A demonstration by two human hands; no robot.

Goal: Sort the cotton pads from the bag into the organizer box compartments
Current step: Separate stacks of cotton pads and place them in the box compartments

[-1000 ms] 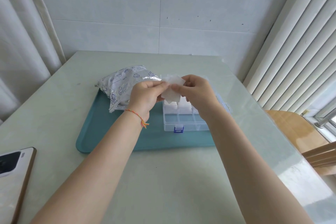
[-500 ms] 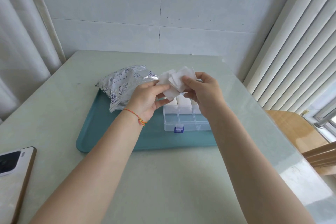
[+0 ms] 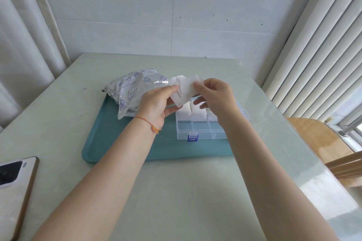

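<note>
Both hands and the fanned cotton pads [image 3: 185, 90] hang over the organizer box's [image 3: 201, 129] far compartments. Its near row lies uncovered. The bag [image 3: 135, 88] crowds the tray's [image 3: 117, 143] left.

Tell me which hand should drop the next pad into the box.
Probably the right hand: it pinches the pads directly above the box; the left hand grips them from the bag side.

The right hand [image 3: 215, 96] and its forearm cover the box's [image 3: 197, 131] right and far compartments, the left hand [image 3: 156, 103] hides part of the bag [image 3: 133, 88], and the frame edge cuts off the phone [image 3: 13, 188].
</note>
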